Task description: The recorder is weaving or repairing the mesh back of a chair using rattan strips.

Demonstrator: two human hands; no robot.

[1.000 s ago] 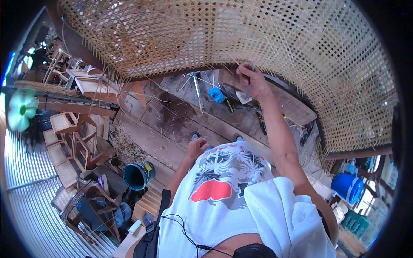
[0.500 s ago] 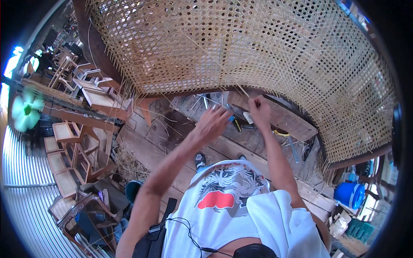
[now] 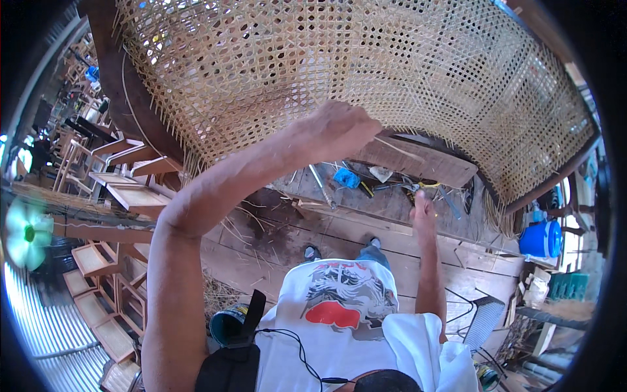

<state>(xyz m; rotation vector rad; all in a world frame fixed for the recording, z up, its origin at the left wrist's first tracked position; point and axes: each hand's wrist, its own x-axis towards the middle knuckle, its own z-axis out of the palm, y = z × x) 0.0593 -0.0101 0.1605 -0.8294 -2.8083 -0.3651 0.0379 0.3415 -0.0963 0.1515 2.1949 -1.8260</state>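
Left hand [image 3: 343, 127] is now up across the lower edge of the cane panel [image 3: 424, 65], further up than half a second ago; right hand [image 3: 423, 209] has dropped from that edge toward the tools. From the left: green fan [image 3: 29, 232], wooden chair frames [image 3: 98, 261], dark bucket [image 3: 227, 326]. Panel stands beyond the person, loose strand ends along its rim. Left fingers look curled, mostly hidden by the hand; a cane strand [image 3: 401, 150] sticks out beside them, can't tell if gripped. On the surface [image 3: 385, 208]: metal rod [image 3: 322, 186], blue block [image 3: 346, 178], white piece [image 3: 381, 173], wooden board [image 3: 437, 164]. Right fingers look bent, just beside a yellow-handled tool [image 3: 428, 185]; can't tell how far open or if holding anything. Far right: blue cooler [image 3: 541, 239], green crate [image 3: 568, 287].
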